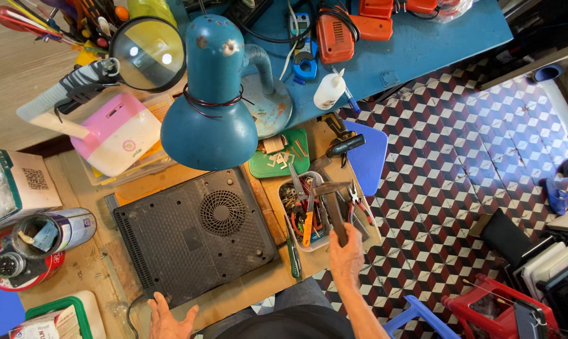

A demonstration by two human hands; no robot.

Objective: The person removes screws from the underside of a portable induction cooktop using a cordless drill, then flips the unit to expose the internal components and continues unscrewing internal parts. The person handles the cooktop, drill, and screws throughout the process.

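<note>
A black flat appliance (196,235) lies bottom-up on the wooden bench, its round fan grille showing. My left hand (171,319) hovers open at its near edge, fingers spread, holding nothing. My right hand (346,257) grips the wooden handle of a hammer (331,199), whose metal head hangs over a white tray of hand tools (315,216) to the right of the appliance. Pliers and a screwdriver with an orange handle lie in that tray.
A teal desk lamp (211,94) leans over the bench, with a magnifying glass (149,53) beside it. A pink and white box (117,135), a green tray of small parts (279,160), tins (51,232) and a glue bottle (329,91) surround the work area. Patterned tile floor lies right.
</note>
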